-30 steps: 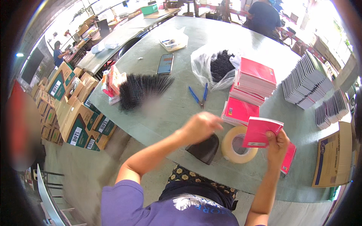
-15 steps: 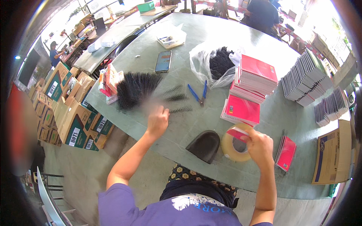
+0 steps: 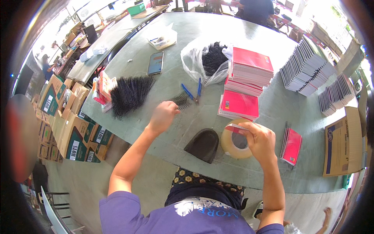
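Pinching a black spiral coil (image 3: 181, 100) mid-frame, the left hand (image 3: 163, 116) could snag neighbouring coils while the right hand (image 3: 260, 139) grips a small red booklet (image 3: 236, 128).

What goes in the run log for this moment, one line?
left hand: on black spiral coils | right hand: holds small red piece over tape roll | blue pliers nearby

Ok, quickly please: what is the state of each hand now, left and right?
Left hand: closed on a black spiral binding coil.
Right hand: closed, pinching a small red booklet above the tape roll.
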Demonstrator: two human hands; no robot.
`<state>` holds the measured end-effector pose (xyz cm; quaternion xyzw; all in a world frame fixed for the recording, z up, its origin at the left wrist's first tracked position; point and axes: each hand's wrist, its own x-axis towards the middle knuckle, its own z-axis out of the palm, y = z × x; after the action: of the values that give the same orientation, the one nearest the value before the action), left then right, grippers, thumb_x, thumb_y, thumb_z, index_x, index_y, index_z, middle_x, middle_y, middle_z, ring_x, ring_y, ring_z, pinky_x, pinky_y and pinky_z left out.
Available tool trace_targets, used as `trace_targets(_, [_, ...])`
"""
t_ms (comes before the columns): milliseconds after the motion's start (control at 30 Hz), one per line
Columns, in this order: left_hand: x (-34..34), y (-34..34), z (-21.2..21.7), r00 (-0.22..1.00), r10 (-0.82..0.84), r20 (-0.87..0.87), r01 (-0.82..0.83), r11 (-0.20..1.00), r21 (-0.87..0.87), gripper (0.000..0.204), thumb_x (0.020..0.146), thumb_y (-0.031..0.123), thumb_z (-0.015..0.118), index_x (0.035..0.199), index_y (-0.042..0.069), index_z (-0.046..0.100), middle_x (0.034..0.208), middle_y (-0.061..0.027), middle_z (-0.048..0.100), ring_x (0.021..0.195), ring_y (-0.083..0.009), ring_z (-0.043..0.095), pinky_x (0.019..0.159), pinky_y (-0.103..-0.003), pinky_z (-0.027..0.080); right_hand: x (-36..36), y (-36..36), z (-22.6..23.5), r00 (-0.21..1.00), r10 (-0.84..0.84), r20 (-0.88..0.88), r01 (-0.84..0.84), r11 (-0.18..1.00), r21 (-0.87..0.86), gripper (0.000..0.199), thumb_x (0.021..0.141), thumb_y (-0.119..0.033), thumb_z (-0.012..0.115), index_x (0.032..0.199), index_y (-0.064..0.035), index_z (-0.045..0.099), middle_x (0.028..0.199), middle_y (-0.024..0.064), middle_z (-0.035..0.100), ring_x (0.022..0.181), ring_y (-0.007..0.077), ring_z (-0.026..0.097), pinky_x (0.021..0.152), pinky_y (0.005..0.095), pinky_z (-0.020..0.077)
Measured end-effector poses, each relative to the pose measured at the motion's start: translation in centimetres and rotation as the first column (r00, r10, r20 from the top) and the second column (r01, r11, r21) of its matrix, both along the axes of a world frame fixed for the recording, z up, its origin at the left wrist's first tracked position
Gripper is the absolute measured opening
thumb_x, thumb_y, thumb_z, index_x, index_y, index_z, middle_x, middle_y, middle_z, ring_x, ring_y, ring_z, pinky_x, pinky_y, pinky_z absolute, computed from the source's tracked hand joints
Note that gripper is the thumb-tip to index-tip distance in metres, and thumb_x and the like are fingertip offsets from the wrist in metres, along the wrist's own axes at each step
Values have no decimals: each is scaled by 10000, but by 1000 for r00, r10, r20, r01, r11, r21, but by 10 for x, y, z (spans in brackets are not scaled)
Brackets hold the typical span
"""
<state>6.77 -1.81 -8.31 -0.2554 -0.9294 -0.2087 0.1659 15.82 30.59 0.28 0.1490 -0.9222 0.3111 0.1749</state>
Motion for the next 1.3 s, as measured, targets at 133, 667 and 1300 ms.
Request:
trace_targets(133, [1, 7, 14, 993, 6, 114, -24, 988, 151, 226, 830, 41, 561, 1051, 3, 543, 908, -147, 603, 882, -355, 570, 772, -408, 456, -5, -3, -6, 991, -68, 115, 57, 994, 96, 141, 777, -131, 604, 902, -140, 668, 799, 69, 675, 718, 274, 647, 621, 375, 496])
trace_targets(667, [-26, 16, -13, 989, -78, 123, 92, 989, -119, 127, 756, 21, 570, 880, -5, 566, 864, -164, 584, 861, -350, 590, 722, -429, 482, 1, 15, -29, 973, -232, -5, 220, 916, 336, 84, 776, -198, 581, 796, -141, 639, 658, 99, 633, 586, 261, 642, 482, 396, 472])
trace_targets(1300, [-88, -129, -41, 981, 51, 188, -75, 989, 124, 432, 938, 383, 457, 1204, 57, 556, 1302, -182, 488, 1119, -314, 534, 957, -374, 405, -33, -44, -36, 998, -2, -55, 0, 999, -42, 102, 637, -172, 610, 727, -154, 655, 687, 123, 643, 673, 319, 649, 584, 441, 502])
